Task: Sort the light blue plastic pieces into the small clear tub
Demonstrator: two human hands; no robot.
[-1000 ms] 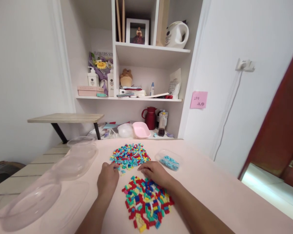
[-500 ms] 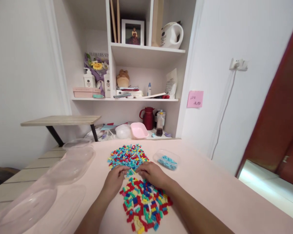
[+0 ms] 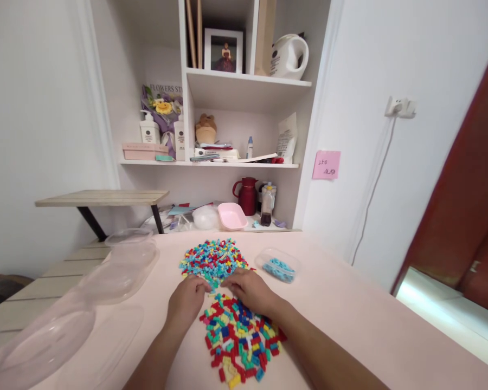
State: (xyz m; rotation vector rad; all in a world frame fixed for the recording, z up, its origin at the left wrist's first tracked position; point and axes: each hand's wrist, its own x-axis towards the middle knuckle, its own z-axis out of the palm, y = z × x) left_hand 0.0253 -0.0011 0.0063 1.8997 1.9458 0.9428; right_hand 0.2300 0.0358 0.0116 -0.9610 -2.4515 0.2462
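Small toy building bricks in many colours lie in two heaps: a far pile (image 3: 211,257) and a nearer, more spread pile (image 3: 239,338). My left hand (image 3: 186,300) rests at the left of the gap between them, its fingers curled in and the thumb close to them. Across the gap, my right hand (image 3: 250,288) is bent downward with its fingertips at the near edge of the far pile. Its fingers are closed together, and what lies under them is hidden. A few green and yellow bricks lie between the hands.
A clear plastic container (image 3: 278,265) with light-blue bricks stands to the right. Several clear containers and lids (image 3: 117,276) line the table's left side. Behind the table, a shelf holds a pink tray (image 3: 231,216), a red jug (image 3: 248,196) and a bottle (image 3: 266,206).
Both hands have shifted slightly; my right fingertips have moved a little left and my left fingers have drawn back a bit. Bricks between the hands have been pushed toward the far pile.
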